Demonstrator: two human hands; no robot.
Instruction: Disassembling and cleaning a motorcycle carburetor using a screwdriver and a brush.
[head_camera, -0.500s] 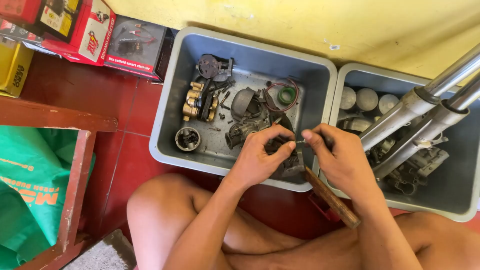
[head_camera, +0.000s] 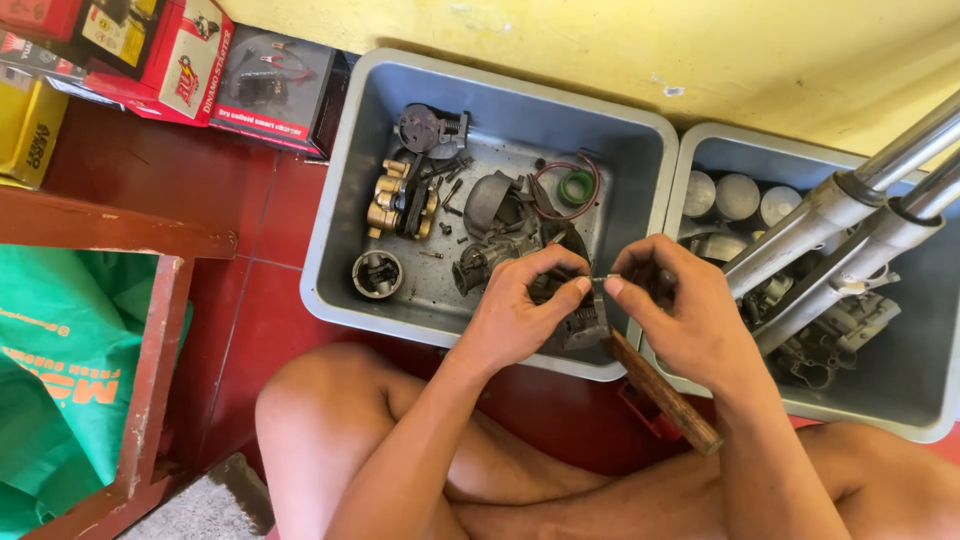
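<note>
A small thin metal pin (head_camera: 600, 279) is pinched at both ends, the left hand (head_camera: 520, 310) and right hand (head_camera: 690, 315) each closing thumb and forefinger fingers narrowly on it, above the near edge of the left grey tub (head_camera: 345, 190). A dark engine part (head_camera: 575, 325) sits just below the hands, with a gold brake caliper (head_camera: 400, 200) and a green ring (head_camera: 577, 187) further back in that tub. Two fork tubes (head_camera: 850, 225) lie across the right grey tub (head_camera: 900, 400); a wooden handle (head_camera: 665, 395) rests near the knees on the red floor (head_camera: 270, 230).
</note>
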